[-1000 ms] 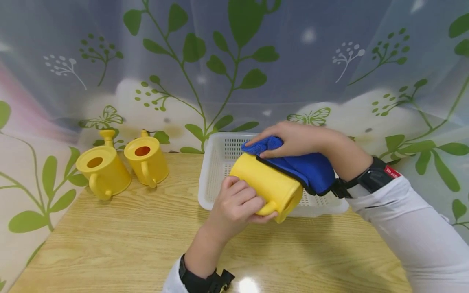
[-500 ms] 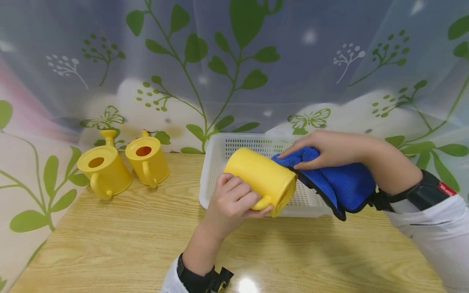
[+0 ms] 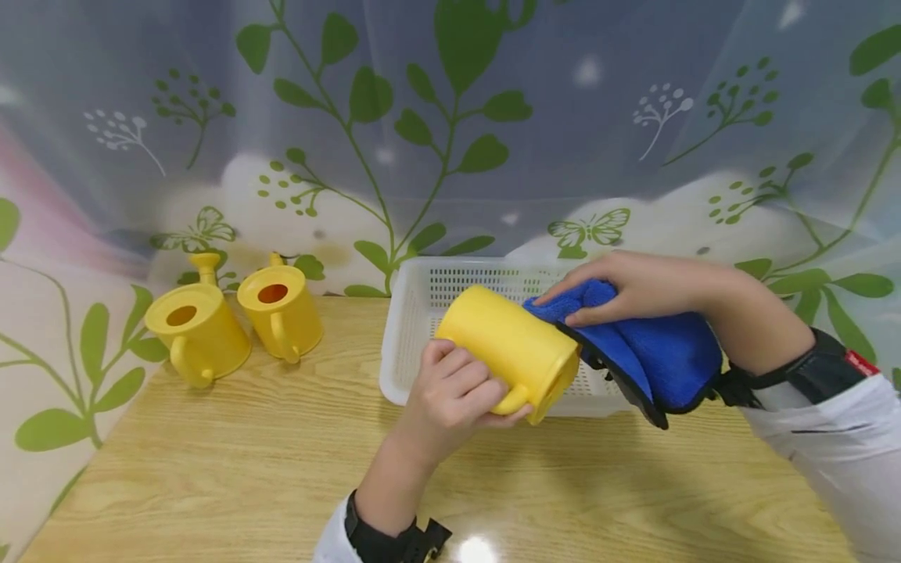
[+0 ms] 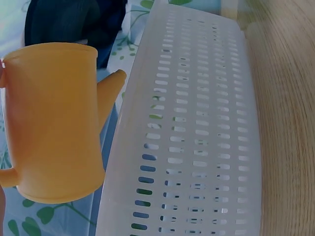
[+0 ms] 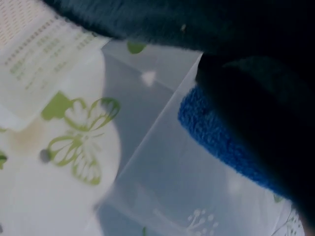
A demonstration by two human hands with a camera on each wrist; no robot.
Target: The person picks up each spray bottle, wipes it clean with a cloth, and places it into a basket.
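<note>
A yellow watering can [image 3: 503, 332] is tilted on its side above the white basket, its handle toward me. My left hand [image 3: 454, 391] grips it by the handle, fingers curled. The left wrist view shows the watering can [image 4: 54, 123] with its spout pointing out past the body. In my right hand [image 3: 633, 289] a blue cloth [image 3: 655, 352] with black edging is pinched between thumb and fingers. Its bunched end is right at the far side of the can, and the rest hangs down under the wrist. The right wrist view shows the cloth [image 5: 226, 137] dark and close.
Two more yellow watering cans, one at far left [image 3: 200, 332] and one beside it [image 3: 288, 320], stand upright on the wooden table [image 3: 246, 469]. The white perforated basket [image 3: 408, 328] sits against the leaf-patterned curtain [image 3: 296, 125].
My right hand has drawn the blue cloth to the right along the watering can, then stayed about there. The left hand keeps its grip, with the can shifting slightly.
</note>
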